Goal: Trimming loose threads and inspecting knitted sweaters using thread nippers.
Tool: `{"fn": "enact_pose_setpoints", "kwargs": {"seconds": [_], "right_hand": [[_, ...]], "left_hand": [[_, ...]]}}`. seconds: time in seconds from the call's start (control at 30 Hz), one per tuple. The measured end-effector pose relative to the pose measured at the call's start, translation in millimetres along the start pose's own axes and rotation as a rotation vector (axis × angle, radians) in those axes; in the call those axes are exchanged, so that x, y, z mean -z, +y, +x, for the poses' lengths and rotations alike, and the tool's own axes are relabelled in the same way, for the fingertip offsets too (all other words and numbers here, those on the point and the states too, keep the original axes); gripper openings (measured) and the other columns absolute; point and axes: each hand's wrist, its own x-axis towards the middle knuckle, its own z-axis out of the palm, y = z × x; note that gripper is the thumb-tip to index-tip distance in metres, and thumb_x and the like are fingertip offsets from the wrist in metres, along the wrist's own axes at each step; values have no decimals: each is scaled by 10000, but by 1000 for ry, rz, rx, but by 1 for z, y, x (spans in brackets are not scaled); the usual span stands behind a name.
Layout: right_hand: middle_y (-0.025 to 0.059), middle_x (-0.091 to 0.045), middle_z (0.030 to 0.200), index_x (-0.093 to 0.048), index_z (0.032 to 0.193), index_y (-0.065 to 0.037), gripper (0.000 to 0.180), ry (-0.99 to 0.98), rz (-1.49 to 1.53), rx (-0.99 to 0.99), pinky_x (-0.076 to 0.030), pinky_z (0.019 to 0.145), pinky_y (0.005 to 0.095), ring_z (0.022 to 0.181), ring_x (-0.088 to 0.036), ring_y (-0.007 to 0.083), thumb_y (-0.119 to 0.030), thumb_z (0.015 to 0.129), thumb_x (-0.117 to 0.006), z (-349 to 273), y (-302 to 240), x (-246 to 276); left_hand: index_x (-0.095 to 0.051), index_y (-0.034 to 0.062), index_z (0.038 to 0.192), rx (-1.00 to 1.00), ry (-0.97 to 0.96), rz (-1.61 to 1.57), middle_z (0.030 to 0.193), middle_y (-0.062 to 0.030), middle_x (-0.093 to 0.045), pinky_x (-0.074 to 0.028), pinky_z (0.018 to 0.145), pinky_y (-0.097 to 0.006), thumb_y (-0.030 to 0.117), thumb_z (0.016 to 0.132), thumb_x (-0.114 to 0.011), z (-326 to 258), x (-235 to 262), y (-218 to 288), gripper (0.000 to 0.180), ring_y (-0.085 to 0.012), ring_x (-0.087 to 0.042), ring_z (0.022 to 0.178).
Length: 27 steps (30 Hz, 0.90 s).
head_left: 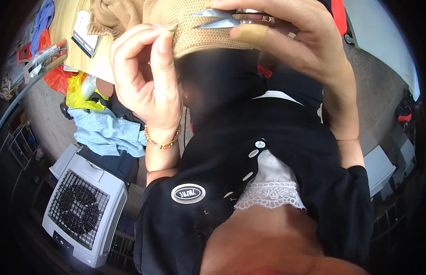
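Observation:
A tan knitted garment (199, 40) lies over my lap and the table edge at the top of the view. My right hand (300, 43) holds a pair of small thread snips (217, 23) above the knit. Their two pointed blades are parted and aim left, toward my other hand. A tan strip of tape wraps a digit of the right hand beside the blades. Thumb and forefinger of my left hand (146, 82) pinch together just left of the blade tips, at the knit. What lies between those fingertips is too small to make out.
At the left, a pale wooden table (66, 23) carries a white card (84, 34). Yellow and red plastic bags (77, 91) and a light blue knit (105, 130) sit below it, near a white air cooler (84, 206). A pale panel (382, 32) stands at the right.

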Motion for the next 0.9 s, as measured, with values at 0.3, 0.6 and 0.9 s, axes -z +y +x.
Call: {"fn": "enact_pose_setpoints", "kwargs": {"seconds": [0.3, 0.6, 0.9], "right_hand": [[40, -553, 720, -721, 1051, -62, 241, 85, -213, 362, -444, 545, 302, 638, -564, 202, -177, 846, -774, 19, 23, -15], [61, -616, 813, -721, 1031, -100, 228, 46, -323, 327, -502, 621, 331, 754, -634, 250, -249, 861, -750, 25, 8, -10], [72, -657, 834, -714, 994, -111, 207, 22, -329, 327, -518, 659, 360, 790, -652, 283, -272, 866, -732, 26, 6, -12]], "left_hand": [[-558, -14, 1070, 83, 88, -223, 1083, -155, -640, -507, 824, -252, 70, 1009, -596, -2, -7, 0, 111, -161, -615, 937], [-567, -2, 1064, 75, 120, -182, 1070, -140, -641, -486, 781, -226, 84, 1013, -596, 5, -9, -3, 104, -143, -610, 911], [-564, -10, 1093, 61, 59, -225, 1105, -122, -600, -510, 793, -239, 6, 984, -599, 5, -5, 2, 116, -124, -602, 883]]}}
